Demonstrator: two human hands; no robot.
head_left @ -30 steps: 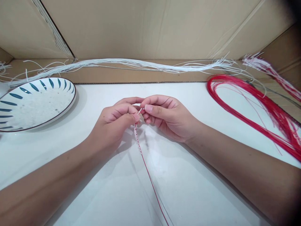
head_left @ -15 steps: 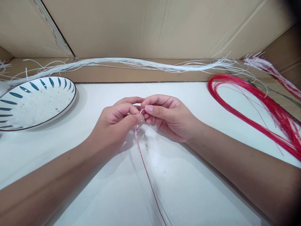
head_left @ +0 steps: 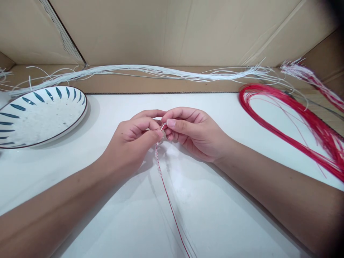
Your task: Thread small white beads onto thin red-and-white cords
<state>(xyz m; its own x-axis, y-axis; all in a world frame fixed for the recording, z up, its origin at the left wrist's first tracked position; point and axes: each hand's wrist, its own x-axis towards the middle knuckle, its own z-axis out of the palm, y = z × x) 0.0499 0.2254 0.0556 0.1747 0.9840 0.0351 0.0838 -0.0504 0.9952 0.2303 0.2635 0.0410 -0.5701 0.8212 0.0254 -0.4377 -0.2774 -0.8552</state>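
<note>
A thin red cord runs up from the bottom edge of the head view; its upper stretch carries small whitish bits in a row, too small to make out. My left hand pinches the top of this cord between thumb and index finger. A short white strand slants from the left fingertips to the right ones. My right hand is closed, its thumb and index finger pinching the cord's end there. The fingertips of both hands almost meet, and they hide part of the cord.
On the left stands an oval white plate with blue strokes, holding small whitish bits. White cords lie along a cardboard ledge at the back. A loop of red cords lies right, below a red-and-white bundle.
Both hands keep their pinch near the same spot. Slightly more of the white strand shows between the fingertips. Otherwise the view has barely shifted.
</note>
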